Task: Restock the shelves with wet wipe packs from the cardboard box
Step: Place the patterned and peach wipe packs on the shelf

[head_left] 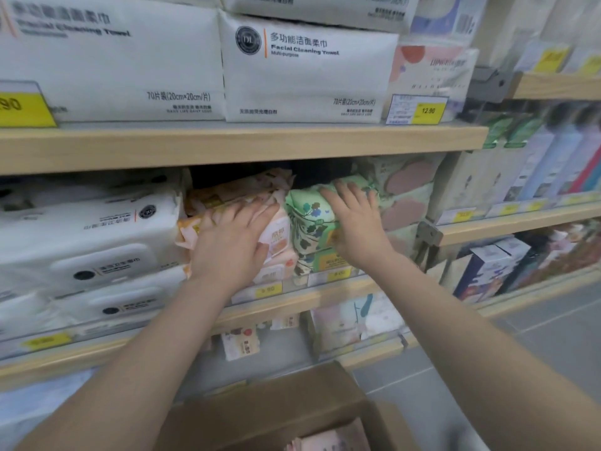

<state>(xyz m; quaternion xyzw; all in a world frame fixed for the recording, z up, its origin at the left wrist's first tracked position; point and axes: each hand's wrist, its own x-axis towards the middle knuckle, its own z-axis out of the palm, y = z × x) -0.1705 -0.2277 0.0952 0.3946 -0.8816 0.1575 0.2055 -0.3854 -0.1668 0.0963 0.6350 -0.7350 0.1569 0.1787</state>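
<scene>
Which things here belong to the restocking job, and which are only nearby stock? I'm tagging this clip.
Job:
left hand pressing orange wipe packs
right hand on green wipe packs
cardboard box

Nearby:
facial towel packs
white wipe packs
price tag

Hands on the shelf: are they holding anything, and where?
Neither grips anything. The left hand presses flat on the front of the pink wipe packs; the right hand presses the green floral packs.
</scene>
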